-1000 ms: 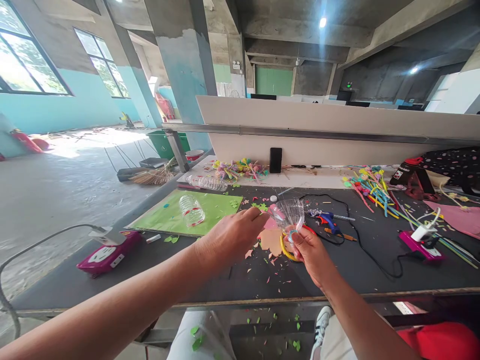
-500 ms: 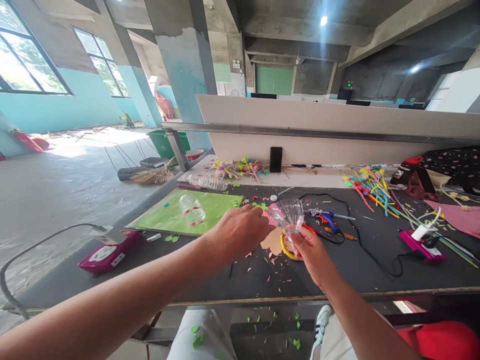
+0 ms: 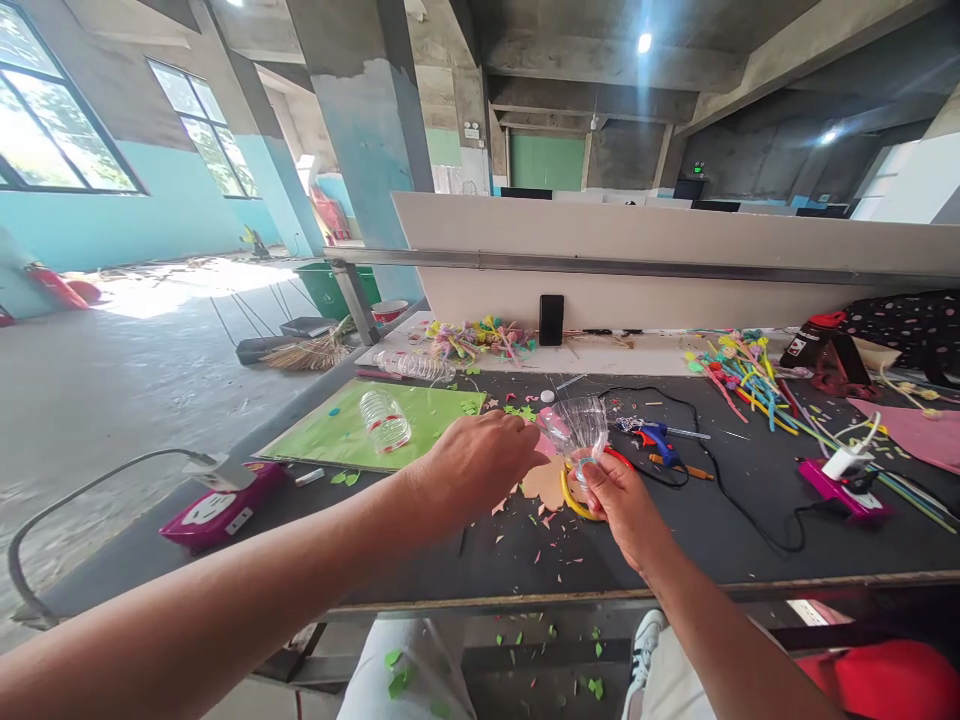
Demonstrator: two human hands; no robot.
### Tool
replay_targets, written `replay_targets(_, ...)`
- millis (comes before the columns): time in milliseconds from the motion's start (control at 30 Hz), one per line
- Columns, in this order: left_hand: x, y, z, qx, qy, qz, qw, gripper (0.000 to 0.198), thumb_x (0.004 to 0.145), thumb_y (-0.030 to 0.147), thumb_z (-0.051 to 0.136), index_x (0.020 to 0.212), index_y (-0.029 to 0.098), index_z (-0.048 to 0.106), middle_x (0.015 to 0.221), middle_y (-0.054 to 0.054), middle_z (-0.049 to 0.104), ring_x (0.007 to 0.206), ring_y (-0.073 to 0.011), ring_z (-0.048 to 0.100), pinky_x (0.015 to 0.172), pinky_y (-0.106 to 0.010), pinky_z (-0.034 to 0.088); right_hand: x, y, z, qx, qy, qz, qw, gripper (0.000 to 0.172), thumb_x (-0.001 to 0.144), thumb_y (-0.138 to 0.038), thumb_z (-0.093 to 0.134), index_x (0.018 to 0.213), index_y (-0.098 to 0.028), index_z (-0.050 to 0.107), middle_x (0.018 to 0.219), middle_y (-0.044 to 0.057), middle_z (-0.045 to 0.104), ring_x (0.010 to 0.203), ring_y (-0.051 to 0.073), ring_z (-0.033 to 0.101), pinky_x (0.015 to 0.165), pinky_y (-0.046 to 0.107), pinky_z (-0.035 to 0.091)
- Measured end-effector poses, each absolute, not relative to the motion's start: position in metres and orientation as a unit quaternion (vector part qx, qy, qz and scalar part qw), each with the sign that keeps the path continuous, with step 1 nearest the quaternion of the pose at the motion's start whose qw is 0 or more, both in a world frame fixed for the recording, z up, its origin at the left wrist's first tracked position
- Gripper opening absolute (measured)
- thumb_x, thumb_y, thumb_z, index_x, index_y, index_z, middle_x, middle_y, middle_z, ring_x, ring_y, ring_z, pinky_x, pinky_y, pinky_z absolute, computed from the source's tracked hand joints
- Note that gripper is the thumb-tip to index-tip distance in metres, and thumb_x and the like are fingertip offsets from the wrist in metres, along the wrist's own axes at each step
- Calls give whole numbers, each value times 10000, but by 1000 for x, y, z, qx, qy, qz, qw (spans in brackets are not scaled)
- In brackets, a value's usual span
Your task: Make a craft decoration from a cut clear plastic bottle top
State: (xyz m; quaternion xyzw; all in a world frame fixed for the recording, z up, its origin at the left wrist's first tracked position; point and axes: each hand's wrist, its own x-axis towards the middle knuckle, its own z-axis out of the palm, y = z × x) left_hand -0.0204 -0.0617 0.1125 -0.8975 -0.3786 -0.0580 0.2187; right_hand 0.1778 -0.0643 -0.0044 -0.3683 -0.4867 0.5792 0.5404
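My right hand is closed round the neck of a clear cut plastic bottle top, held mouth down over the dark table. My left hand is closed in a pinch at the bottle top's left edge, beside a pink paper piece; what the fingertips grip is too small to name. Below both hands lie a tan cut-out shape and scissors with a yellow and red handle.
A green sheet with a clear plastic bottle lies at left. A blue glue gun and its black cord lie to the right, with coloured stems and two pink power strips. Paper scraps litter the table.
My left hand has drawn in from reaching to a tighter pinch at the bottle top's edge. The right hand and bottle top have hardly moved.
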Motion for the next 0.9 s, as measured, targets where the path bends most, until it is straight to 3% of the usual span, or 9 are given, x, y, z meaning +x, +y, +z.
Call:
replay_targets(233,-23,-72,106,-895,-390,-48,209,49,924,171,525,908,162,571,827,-63,633,755,-204,629,622,-292,496,177,-64,-3,-391,-467,568,554,474,729,-591,736,904,-162,630,543,-62,433,499,77,310,465,223,188)
replay_targets(400,-22,-82,126,-922,-343,-12,178,193,813,6,518,916,152,594,964,-76,625,842,-188,604,681,-275,503,178,-63,-3,-394,-468,566,552,500,715,-596,744,918,-153,633,564,-63,442,499,70,304,463,218,199)
replay_targets(667,-24,-71,115,-897,-394,-14,198,147,905,123,495,829,155,617,822,-58,600,757,-180,593,653,-281,491,178,-65,-1,-397,-468,562,555,500,717,-594,739,951,-163,638,619,-48,479,508,75,322,471,224,220)
replay_targets(800,-27,-78,111,-908,-387,-16,160,125,873,108,500,864,162,612,849,-61,614,723,-185,592,589,-283,473,180,-63,-3,-407,-469,552,556,532,708,-607,737,985,-162,643,631,-43,486,516,82,328,474,231,226)
replay_targets(900,-22,-81,117,-934,-326,-43,137,155,866,66,487,868,161,610,912,-69,635,789,-187,599,654,-286,492,180,-61,-6,-412,-490,547,540,524,731,-600,724,997,-155,646,613,-51,461,523,83,315,481,232,222)
